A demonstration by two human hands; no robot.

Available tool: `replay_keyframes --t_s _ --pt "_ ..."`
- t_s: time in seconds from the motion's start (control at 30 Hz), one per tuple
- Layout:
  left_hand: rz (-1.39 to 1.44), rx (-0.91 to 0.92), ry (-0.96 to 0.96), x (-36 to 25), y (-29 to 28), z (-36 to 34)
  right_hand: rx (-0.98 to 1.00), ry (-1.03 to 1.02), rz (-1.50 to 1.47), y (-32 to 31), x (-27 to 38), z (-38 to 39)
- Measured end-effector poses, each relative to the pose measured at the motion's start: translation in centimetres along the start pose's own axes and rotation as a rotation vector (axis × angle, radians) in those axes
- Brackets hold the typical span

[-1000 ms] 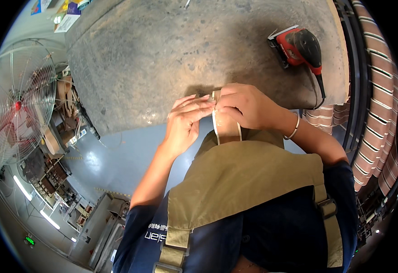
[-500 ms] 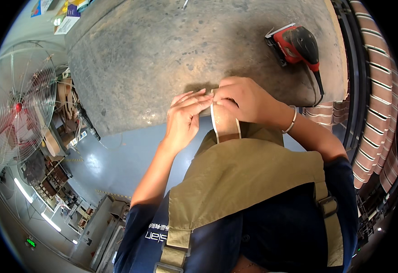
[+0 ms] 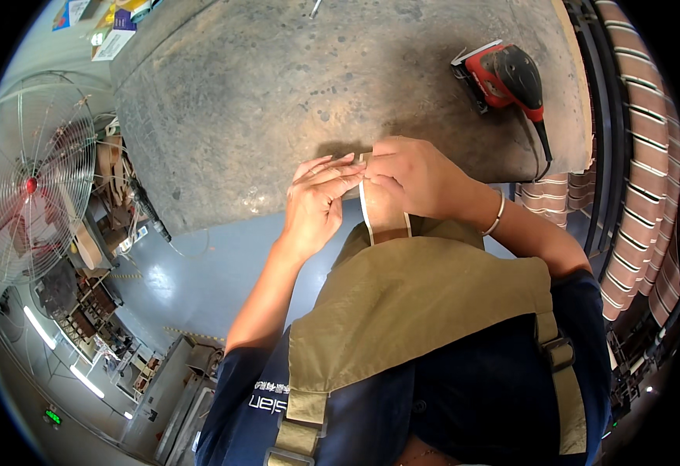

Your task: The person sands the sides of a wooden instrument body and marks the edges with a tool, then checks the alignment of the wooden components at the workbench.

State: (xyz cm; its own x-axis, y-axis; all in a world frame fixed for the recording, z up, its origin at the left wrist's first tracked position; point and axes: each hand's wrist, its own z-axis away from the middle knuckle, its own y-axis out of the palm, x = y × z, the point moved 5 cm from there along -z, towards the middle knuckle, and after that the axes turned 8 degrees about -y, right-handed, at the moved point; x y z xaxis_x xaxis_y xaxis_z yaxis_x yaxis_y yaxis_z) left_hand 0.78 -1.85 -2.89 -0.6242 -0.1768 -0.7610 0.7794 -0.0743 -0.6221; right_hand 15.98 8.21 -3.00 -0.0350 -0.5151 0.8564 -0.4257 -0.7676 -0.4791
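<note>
My left hand (image 3: pixel 318 203) and my right hand (image 3: pixel 411 177) meet at the near edge of a worn grey workbench (image 3: pixel 293 85). Between their fingertips they pinch a thin curved strip (image 3: pixel 376 221), brown with a white edge, that hangs down in a loop toward my olive apron (image 3: pixel 425 303). My right wrist wears a thin bracelet (image 3: pixel 497 219). The part of the strip inside my fingers is hidden.
A red and black power sander (image 3: pixel 504 76) with its cord lies on the bench at the far right. A large metal fan (image 3: pixel 29 182) stands to the left. Papers and small boxes (image 3: pixel 114 27) sit at the bench's far left corner. Blue-grey floor (image 3: pixel 208 272) lies below the bench.
Both hands have shifted slightly together on the strip; the left fingers have closed in toward the right hand. Everything else stays put.
</note>
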Motion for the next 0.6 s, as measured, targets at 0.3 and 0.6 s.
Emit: replay_keyframes --t_s 0.3,0.6 --pt "0.018 -0.016 -0.031 0.1 0.1 0.0 -0.020 0.005 -0.006 0.5 -1.0 0.4" --pt "0.091 -0.079 0.052 -1.5 -1.2 2.8 0.030 -0.080 -0.152 -0.5 2.6 1.7"
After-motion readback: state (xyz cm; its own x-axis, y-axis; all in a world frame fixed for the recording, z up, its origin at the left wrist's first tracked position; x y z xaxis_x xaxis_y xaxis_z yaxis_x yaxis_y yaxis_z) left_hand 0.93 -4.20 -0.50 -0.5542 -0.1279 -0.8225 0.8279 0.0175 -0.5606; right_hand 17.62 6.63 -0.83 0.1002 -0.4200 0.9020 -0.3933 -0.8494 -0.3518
